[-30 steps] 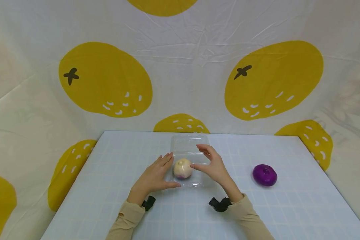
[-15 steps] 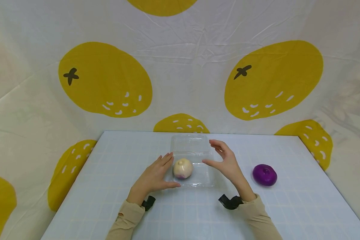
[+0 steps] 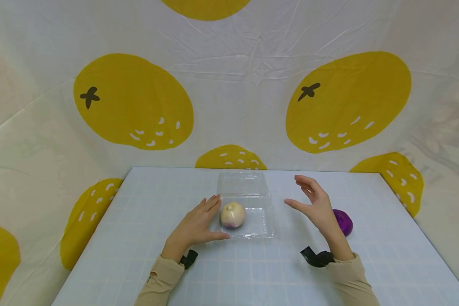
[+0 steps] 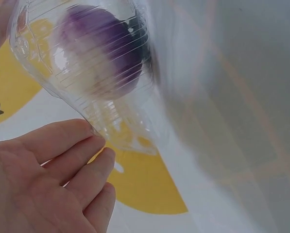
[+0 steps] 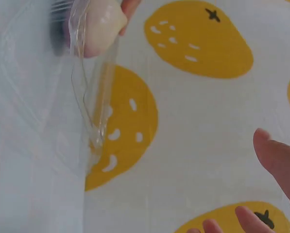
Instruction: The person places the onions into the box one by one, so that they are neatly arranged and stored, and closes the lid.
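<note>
Head view: a white, purple-tinged bulb [image 3: 233,214] sits in the left part of the base of a clear plastic box [image 3: 268,233], whose lid [image 3: 242,183] lies folded back on the far side. The left hand [image 3: 195,227] is at the box's left side, its grip spread wide, fingers nearly straight and touching the rim, closed around nothing. The box's thin wall stands between those fingers and the bulb.

The right hand [image 3: 317,208] hangs in the air to the right of the box, its grip wide apart, fingers gently bent, holding nothing. It partly hides a dark purple bulb [image 3: 344,222] on the counter [image 3: 214,276], well apart from the box. Black straps [image 3: 318,258] show at both wrists, beside beige sleeves [image 3: 351,276]. Behind the counter's far edge hangs a pale, creased sheet [image 3: 237,106] printed with large yellow fruit [image 3: 134,102].
</note>
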Demonstrator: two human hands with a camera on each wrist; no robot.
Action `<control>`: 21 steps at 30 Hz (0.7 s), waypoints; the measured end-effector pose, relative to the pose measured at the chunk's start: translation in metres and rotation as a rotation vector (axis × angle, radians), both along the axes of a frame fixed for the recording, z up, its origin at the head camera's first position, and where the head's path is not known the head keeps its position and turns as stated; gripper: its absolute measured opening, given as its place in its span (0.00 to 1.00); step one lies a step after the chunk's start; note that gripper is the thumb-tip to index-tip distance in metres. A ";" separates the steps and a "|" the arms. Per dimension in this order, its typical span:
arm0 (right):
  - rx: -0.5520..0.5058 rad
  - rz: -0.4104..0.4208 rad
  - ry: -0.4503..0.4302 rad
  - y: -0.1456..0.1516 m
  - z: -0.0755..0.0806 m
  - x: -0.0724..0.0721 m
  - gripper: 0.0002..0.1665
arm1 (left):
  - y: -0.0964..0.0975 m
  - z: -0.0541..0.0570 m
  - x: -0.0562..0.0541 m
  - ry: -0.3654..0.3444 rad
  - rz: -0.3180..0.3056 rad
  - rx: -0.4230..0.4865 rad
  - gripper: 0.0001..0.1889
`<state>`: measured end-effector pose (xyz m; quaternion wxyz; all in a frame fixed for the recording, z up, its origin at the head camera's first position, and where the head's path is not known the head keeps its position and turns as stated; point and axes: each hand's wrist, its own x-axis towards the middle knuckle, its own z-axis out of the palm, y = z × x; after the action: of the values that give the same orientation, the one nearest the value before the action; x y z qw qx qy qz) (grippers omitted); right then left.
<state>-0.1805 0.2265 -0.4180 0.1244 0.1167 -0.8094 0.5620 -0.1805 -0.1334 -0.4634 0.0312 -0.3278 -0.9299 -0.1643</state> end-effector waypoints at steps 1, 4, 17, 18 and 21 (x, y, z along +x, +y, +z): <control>-0.001 -0.009 0.005 0.004 0.000 0.001 0.40 | 0.000 0.000 0.000 0.001 0.000 -0.001 0.57; 0.005 -0.041 0.014 0.017 0.001 0.005 0.39 | 0.000 0.000 0.000 0.000 0.000 -0.001 0.57; 0.096 -0.128 -0.043 0.065 -0.006 0.010 0.39 | 0.000 -0.001 0.000 -0.011 0.002 0.001 0.57; 0.112 -0.129 -0.055 0.069 -0.006 0.010 0.38 | 0.000 -0.001 0.000 -0.012 0.001 0.004 0.57; 0.139 -0.116 -0.090 0.081 -0.009 0.011 0.37 | 0.000 -0.002 -0.001 -0.011 0.002 0.007 0.57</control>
<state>-0.1696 0.3070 -0.4266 0.1119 0.0529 -0.8565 0.5011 -0.1810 -0.1336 -0.4656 0.0276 -0.3257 -0.9298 -0.1692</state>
